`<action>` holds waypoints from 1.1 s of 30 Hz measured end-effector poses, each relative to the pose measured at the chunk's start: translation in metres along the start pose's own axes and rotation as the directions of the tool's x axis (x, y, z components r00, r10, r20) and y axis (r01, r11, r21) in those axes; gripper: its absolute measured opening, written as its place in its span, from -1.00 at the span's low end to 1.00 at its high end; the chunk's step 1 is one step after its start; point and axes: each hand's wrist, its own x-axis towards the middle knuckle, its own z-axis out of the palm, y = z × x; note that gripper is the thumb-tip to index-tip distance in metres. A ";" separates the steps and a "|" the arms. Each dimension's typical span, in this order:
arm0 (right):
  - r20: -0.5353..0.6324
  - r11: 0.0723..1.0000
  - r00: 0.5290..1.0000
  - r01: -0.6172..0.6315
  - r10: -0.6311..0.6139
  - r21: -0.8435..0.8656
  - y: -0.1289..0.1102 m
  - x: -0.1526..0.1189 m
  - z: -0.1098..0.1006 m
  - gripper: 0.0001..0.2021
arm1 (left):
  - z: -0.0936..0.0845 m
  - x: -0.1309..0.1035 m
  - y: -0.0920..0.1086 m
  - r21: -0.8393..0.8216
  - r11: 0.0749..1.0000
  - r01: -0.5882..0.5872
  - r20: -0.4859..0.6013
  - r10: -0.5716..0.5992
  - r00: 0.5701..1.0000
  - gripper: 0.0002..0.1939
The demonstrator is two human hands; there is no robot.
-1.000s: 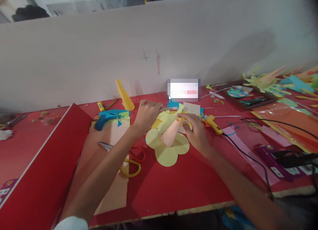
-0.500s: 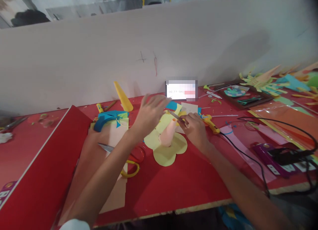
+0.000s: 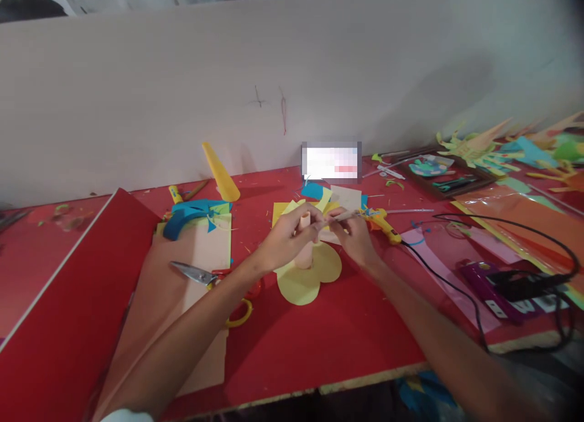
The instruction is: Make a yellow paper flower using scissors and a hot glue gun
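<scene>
A pale peach paper tube (image 3: 304, 259) stands upright on a light yellow paper flower shape (image 3: 298, 288) with rounded petals. My left hand (image 3: 288, 236) curves around the tube's upper part, its fingers pinched together just right of the rim. What they grip is too small to make out. My right hand (image 3: 354, 235) is closed on a thin pale stick (image 3: 345, 216), and its fingertips almost meet those of my left hand. Left of the flower, scissors (image 3: 194, 272) with red and yellow handles lie partly under my left forearm.
A yellow paper cone (image 3: 221, 171) stands behind, left of a phone (image 3: 331, 162). A yellow glue gun (image 3: 385, 226) with a black cable lies right of my hands. Peach paper sheets (image 3: 201, 355), blue paper (image 3: 189, 218), a purple power strip (image 3: 495, 291) and a dark tray (image 3: 449, 182) surround the work.
My left hand has come down from above the flower to the tube, its fingers closing near the right hand's. The tube looks more upright, and the flower's petals are partly covered by my hand.
</scene>
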 end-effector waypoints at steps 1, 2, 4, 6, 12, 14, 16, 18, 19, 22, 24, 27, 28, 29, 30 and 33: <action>0.044 1.000 0.999 0.002 -0.002 -0.002 -0.002 -0.001 0.000 -0.57 | 0.000 0.000 -0.004 -0.048 0.999 -0.017 -0.021 0.016 1.000 -0.79; 0.086 1.000 0.996 0.010 -0.009 -0.009 -0.003 -0.003 0.001 -0.55 | 0.000 0.000 -0.008 -0.074 0.997 -0.039 -0.038 0.036 0.999 -0.75; 0.159 0.998 0.986 0.054 -0.051 -0.015 -0.006 -0.006 0.002 -0.55 | 0.000 -0.001 -0.013 -0.069 0.995 -0.071 -0.059 0.067 0.996 -0.67; 0.225 0.993 0.968 0.114 -0.111 0.000 -0.009 -0.008 0.004 -0.58 | 0.000 -0.002 -0.014 -0.035 0.996 -0.076 -0.067 0.074 0.995 -0.63; 0.310 0.982 0.935 0.188 -0.175 -0.011 -0.011 -0.009 0.004 -0.59 | 0.007 -0.007 -0.013 -0.029 0.998 -0.064 -0.062 0.062 0.996 -0.62; 0.295 0.980 0.937 0.199 -0.184 -0.020 -0.011 -0.009 0.005 -0.57 | 0.014 -0.009 -0.017 -0.019 0.999 -0.029 -0.124 0.026 0.992 -0.67; 0.290 0.980 0.941 0.194 -0.177 -0.033 -0.010 -0.008 0.005 -0.58 | 0.022 -0.010 -0.022 -0.015 1.000 0.008 -0.274 -0.012 0.962 -0.72; 0.265 0.985 0.953 0.165 -0.148 -0.044 -0.010 -0.007 0.005 -0.59 | 0.029 -0.010 -0.026 -0.037 0.999 0.018 -0.426 -0.032 0.904 -0.76; 0.236 0.989 0.963 0.143 -0.129 -0.045 -0.010 -0.006 0.004 -0.60 | 0.031 -0.010 -0.026 -0.055 0.998 0.009 -0.476 -0.034 0.879 -0.78; 0.100 0.997 0.992 0.079 -0.078 -0.004 -0.009 -0.005 0.000 -0.61 | 0.029 -0.009 -0.017 -0.096 0.995 -0.040 -0.518 -0.015 0.855 -0.81; 0.003 0.997 0.999 0.052 -0.052 0.059 -0.008 -0.004 -0.002 -0.61 | 0.021 -0.008 -0.004 -0.098 0.991 -0.088 -0.494 0.029 0.869 -0.83; -0.113 0.988 0.993 0.040 -0.023 0.151 -0.007 -0.005 -0.004 -0.61 | 0.005 -0.008 0.015 -0.127 0.982 -0.139 -0.381 0.081 0.921 -0.83; -0.144 0.985 0.989 0.041 -0.017 0.165 -0.006 -0.005 -0.005 -0.62 | 0.000 -0.007 0.018 -0.144 0.981 -0.127 -0.328 0.074 0.942 -0.81; -0.170 0.985 0.985 0.046 -0.017 0.167 -0.007 -0.006 -0.005 -0.63 | -0.005 -0.007 0.019 -0.164 0.980 -0.113 -0.275 0.065 0.959 -0.79; -0.186 0.986 0.982 0.057 -0.027 0.158 -0.007 -0.007 -0.005 -0.63 | -0.009 -0.007 0.018 -0.185 0.978 -0.096 -0.223 0.053 0.973 -0.77; -0.132 0.991 0.987 0.108 -0.097 0.085 -0.010 -0.009 -0.005 -0.64 | -0.015 -0.005 0.001 -0.263 0.962 -0.072 -0.116 0.042 0.992 -0.72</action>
